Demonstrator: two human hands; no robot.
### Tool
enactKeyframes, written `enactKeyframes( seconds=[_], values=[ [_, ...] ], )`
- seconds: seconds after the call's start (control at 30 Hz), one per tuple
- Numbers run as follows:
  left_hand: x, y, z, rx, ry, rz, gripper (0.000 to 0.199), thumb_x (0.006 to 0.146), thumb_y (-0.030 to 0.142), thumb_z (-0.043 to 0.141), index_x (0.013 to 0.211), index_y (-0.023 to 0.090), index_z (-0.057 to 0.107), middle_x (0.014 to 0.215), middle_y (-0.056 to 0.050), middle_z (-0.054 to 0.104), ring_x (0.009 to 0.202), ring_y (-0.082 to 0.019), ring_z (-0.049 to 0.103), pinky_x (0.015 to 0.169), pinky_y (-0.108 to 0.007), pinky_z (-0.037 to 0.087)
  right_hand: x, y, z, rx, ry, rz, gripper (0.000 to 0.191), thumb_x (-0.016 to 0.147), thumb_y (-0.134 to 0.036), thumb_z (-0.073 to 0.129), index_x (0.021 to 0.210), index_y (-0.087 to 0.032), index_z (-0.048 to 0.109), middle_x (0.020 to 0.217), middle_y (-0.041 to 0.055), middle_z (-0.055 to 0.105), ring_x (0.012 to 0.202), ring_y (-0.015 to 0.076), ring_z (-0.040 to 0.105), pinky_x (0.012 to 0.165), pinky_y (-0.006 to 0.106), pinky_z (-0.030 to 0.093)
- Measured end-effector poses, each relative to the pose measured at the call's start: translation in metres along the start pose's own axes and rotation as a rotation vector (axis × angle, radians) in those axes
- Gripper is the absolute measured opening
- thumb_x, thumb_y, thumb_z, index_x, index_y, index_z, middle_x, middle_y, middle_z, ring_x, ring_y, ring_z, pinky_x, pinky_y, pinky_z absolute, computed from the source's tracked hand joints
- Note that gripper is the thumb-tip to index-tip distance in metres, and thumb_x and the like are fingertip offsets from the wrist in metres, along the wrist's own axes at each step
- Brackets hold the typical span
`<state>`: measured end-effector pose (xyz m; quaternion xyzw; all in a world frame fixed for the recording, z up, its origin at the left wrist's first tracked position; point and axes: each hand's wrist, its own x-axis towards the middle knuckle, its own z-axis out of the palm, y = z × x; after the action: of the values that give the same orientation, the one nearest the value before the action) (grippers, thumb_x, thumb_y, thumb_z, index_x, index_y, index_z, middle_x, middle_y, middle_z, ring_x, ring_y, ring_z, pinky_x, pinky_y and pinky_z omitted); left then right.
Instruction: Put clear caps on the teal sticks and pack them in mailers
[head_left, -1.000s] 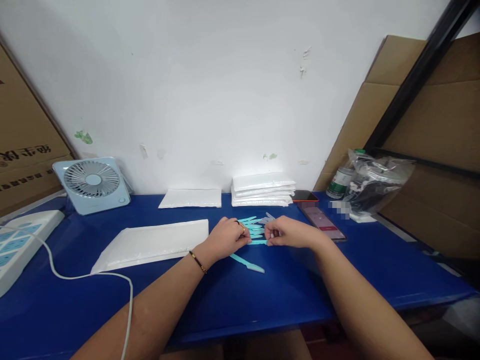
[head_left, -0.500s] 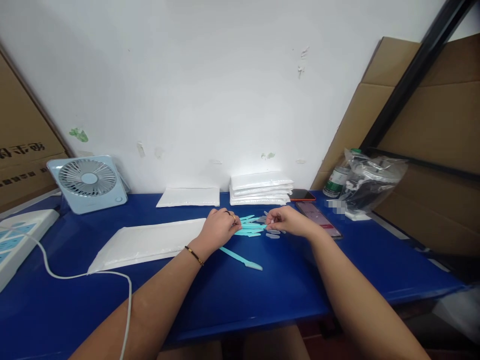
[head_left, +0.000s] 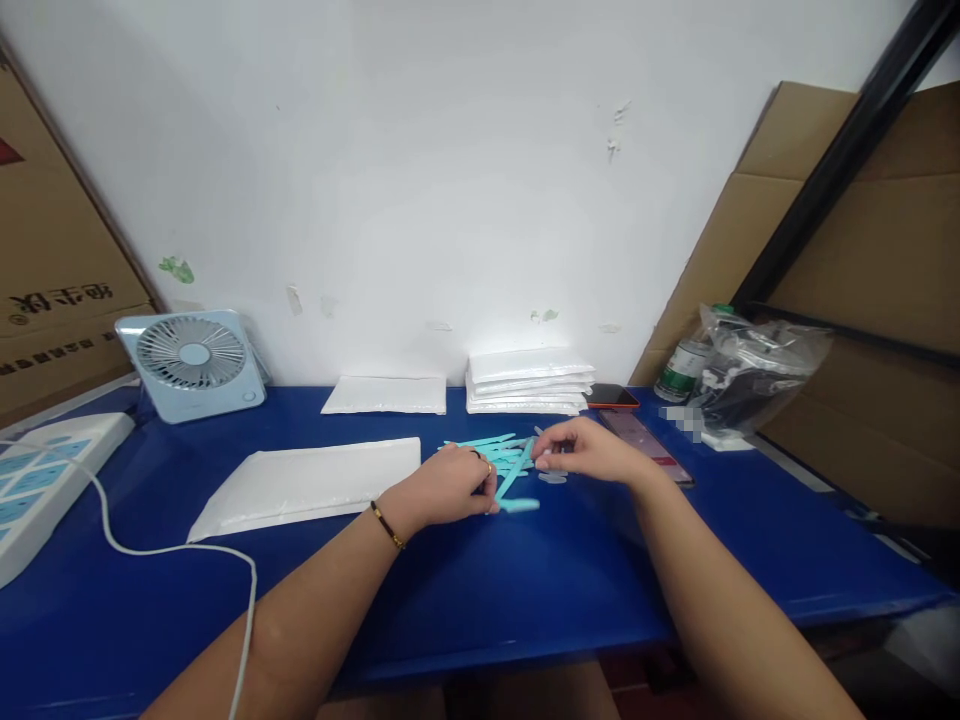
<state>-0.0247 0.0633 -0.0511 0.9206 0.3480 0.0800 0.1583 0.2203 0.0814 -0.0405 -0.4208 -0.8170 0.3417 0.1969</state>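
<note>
Below the near edge of the blue table [head_left: 570, 590]: dim shapes, hard to make out. White cable [head_left: 251, 600] across the left forearm, lower end cut off by the frame. Both forearms also cut off at the bottom.

Left hand [head_left: 457, 482]: fingers bent, thumb and fingertips pinched at the end of the lowest teal tool [head_left: 521, 505], grip end hidden. Slanted teal tool [head_left: 514, 472] running up from the same fingertips toward the right hand [head_left: 581, 447]. Right fingers curled close to the upper end; can't tell if touching or gripping.

Pile of teal tools [head_left: 491, 452] just behind, between the hands, overlapping, partly covered by the left hand; too jumbled to count. Small clear pieces [head_left: 553, 478] under and beside the right fingers, faint.

Long white packet [head_left: 315, 485] left of the left hand. Power strip [head_left: 45, 480] cut off at left. Phone [head_left: 649, 445] partly behind the right wrist, screen unreadable.

Farther back: fan [head_left: 196, 362], flat white packet [head_left: 386, 394], white packet stack [head_left: 529, 380], orange-edged phone [head_left: 611, 396] partly behind stack, bottle [head_left: 682, 368] half behind clear bag [head_left: 761, 375], contents unclear, pixelated patch beside.
</note>
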Motion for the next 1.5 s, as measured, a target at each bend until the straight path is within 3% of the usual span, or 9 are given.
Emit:
enactKeyframes(
  seconds=[0.13, 0.27, 0.37, 0.53, 0.7, 0.97, 1.13, 1.37, 1.5],
  values=[
    [0.006, -0.003, 0.005, -0.134, 0.106, -0.159, 0.016, 0.083, 0.036, 0.052, 0.077, 0.022, 0.056, 0.068, 0.002, 0.065, 0.062, -0.014, 0.057, 0.057, -0.025, 0.035, 0.002, -0.009, 0.013, 0.129, -0.106, -0.04, 0.036, 0.07, -0.044, 0.069, 0.094, -0.016, 0.068, 0.073, 0.0032, 0.067, 0.063, 0.0141, 0.06, 0.058, 0.024, 0.046],
    [0.006, -0.014, 0.006, -0.339, 0.109, -0.222, 0.022, 0.086, 0.041, 0.044, 0.085, 0.021, 0.052, 0.065, 0.003, 0.063, 0.054, -0.012, 0.058, 0.053, -0.023, 0.038, 0.001, 0.003, 0.004, 0.236, 0.059, -0.005, 0.033, 0.072, -0.044, 0.067, 0.088, -0.015, 0.069, 0.067, 0.0037, 0.066, 0.058, 0.0142, 0.061, 0.056, 0.026, 0.047],
    [0.005, -0.023, 0.006, -0.371, 0.195, -0.255, 0.029, 0.087, 0.046, 0.04, 0.09, 0.021, 0.053, 0.068, 0.003, 0.062, 0.054, -0.012, 0.055, 0.051, -0.022, 0.037, 0.0, 0.013, -0.01, 0.3, 0.233, 0.017, 0.036, 0.072, -0.043, 0.068, 0.094, -0.014, 0.069, 0.069, 0.0036, 0.066, 0.056, 0.0128, 0.059, 0.056, 0.026, 0.047],
    [0.008, -0.029, 0.003, -0.321, 0.311, -0.25, 0.042, 0.092, 0.047, 0.027, 0.093, 0.022, 0.061, 0.079, 0.001, 0.063, 0.069, -0.014, 0.056, 0.062, -0.025, 0.041, 0.007, 0.02, -0.007, 0.345, 0.329, 0.028, 0.035, 0.072, -0.039, 0.07, 0.097, -0.013, 0.07, 0.069, 0.0028, 0.065, 0.054, 0.0104, 0.055, 0.057, 0.026, 0.047],
    [0.009, -0.034, 0.006, -0.197, 0.374, -0.202, 0.029, 0.09, 0.038, 0.038, 0.097, 0.022, 0.061, 0.093, -0.003, 0.064, 0.088, -0.019, 0.058, 0.075, -0.027, 0.042, 0.013, 0.022, 0.006, 0.507, 0.282, -0.002, 0.037, 0.072, -0.038, 0.07, 0.102, -0.016, 0.068, 0.071, 0.003, 0.068, 0.061, 0.0133, 0.062, 0.065, 0.028, 0.049],
    [0.011, -0.038, 0.011, -0.161, 0.41, -0.22, 0.026, 0.09, 0.034, 0.04, 0.099, 0.022, 0.06, 0.096, -0.003, 0.065, 0.09, -0.019, 0.058, 0.075, -0.029, 0.042, 0.018, 0.013, 0.013, 0.563, 0.441, -0.018, 0.029, 0.072, -0.044, 0.069, 0.07, -0.016, 0.062, 0.059, 0.0005, 0.066, 0.047, 0.0124, 0.06, 0.054, 0.026, 0.05],
    [0.012, -0.034, 0.01, -0.202, 0.412, -0.195, 0.025, 0.09, 0.034, 0.04, 0.095, 0.021, 0.061, 0.091, -0.003, 0.064, 0.086, -0.018, 0.058, 0.073, -0.027, 0.042, 0.026, 0.015, 0.025, 0.66, 0.407, -0.037, 0.029, 0.073, -0.044, 0.068, 0.072, -0.017, 0.06, 0.065, 0.0016, 0.067, 0.049, 0.0131, 0.062, 0.054, 0.026, 0.05],
    [0.013, -0.024, 0.014, -0.255, 0.418, -0.152, 0.028, 0.09, 0.035, 0.038, 0.092, 0.02, 0.062, 0.086, -0.002, 0.064, 0.081, -0.016, 0.058, 0.072, -0.027, 0.043, 0.028, 0.002, 0.037, 0.567, 0.314, -0.048, 0.028, 0.076, -0.044, 0.065, 0.072, -0.017, 0.061, 0.063, 0.0005, 0.066, 0.052, 0.0121, 0.061, 0.056, 0.024, 0.048],
    [0.013, -0.02, 0.018, -0.159, 0.432, -0.228, 0.047, 0.086, 0.05, 0.044, 0.119, 0.019, 0.055, 0.112, -0.009, 0.061, 0.106, -0.023, 0.053, 0.088, -0.032, 0.041, 0.017, 0.009, 0.014, 0.364, 0.297, -0.031, 0.03, 0.071, -0.045, 0.069, 0.076, -0.015, 0.067, 0.063, 0.0019, 0.065, 0.051, 0.0117, 0.057, 0.052, 0.025, 0.047]
  ],
)
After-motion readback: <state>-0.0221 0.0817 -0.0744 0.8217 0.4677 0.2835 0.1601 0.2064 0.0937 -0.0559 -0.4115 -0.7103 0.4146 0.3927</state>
